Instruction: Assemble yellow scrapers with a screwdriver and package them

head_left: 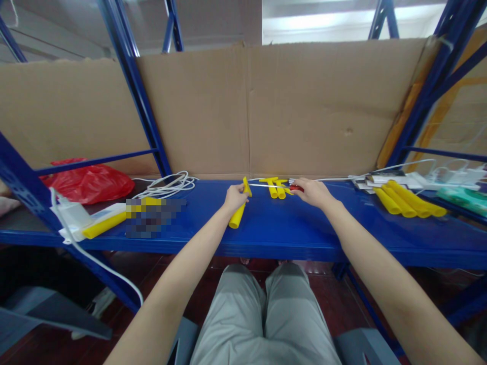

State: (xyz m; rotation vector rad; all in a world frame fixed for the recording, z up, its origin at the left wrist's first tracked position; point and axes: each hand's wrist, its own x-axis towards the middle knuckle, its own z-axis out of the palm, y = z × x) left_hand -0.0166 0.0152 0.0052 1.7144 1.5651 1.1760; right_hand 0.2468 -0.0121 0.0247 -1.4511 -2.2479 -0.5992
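Observation:
My left hand (236,196) is closed around a yellow T-shaped piece with a tubular handle (237,217), which leans on the blue bench top with its crosspiece up. In my right hand (310,191) is a screwdriver with a red handle (296,188). Its long metal shaft runs left, level, and the tip reaches the crosspiece of the yellow piece; whether it touches a screw there is too small to tell. Between my hands, farther back, lie more yellow T-shaped pieces (273,188), partly beside the screwdriver handle.
Several yellow tubes (409,199) lie at the right by white strips and chargers (460,175). On the left are a coiled white cable (171,185), a red plastic bag (89,181), a power strip (108,213) and another yellow tube (104,224). Cardboard (304,111) backs the blue bench (285,228).

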